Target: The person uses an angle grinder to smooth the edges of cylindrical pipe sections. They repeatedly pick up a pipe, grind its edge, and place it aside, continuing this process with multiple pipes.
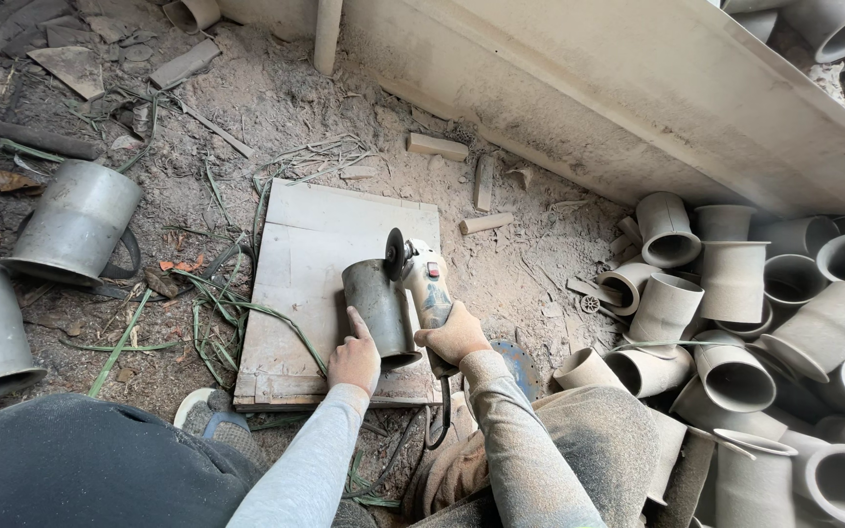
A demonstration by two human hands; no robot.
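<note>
head view: all from above, looking down at the floor
pipe: grey pipe lies on a wooden board; long axis runs away from the person
left hand: left hand presses the pipe's near end, fingers bent
right hand: right hand wrapped around a grinder
disc: disc touches the pipe's far rim, just right of it
nearer: left hand

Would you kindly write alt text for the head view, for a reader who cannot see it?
A person's right hand grips an angle grinder, its disc at the end of a grey pipe piece that the left hand steadies on a wooden board. Dusty ground surrounds them, with a pile of similar pipe fittings to the right.
</note>
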